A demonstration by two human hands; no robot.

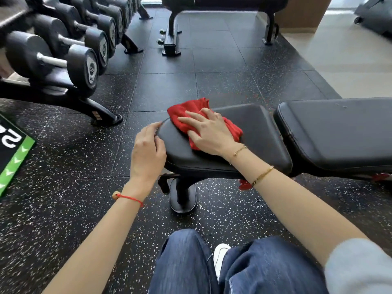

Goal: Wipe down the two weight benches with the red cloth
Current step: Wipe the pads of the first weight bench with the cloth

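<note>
Head view looks down on both bare forearms reaching forward. Right hand (209, 133) lies flat, fingers spread and straight, pressing the red cloth (186, 115) onto the seat pad (250, 128) of the near bench. That cloth is crumpled, soft and nubby, bunched under the palm. Left hand (148, 148) curls its fingers over the pad's rounded left edge, gripping it. Smooth black padding, stitched at the seam, continues right of the right hand as the long back pad (335, 132). Beyond the fingertips stands the second bench (220, 5) on speckled rubber floor tiles (63, 166).
</note>
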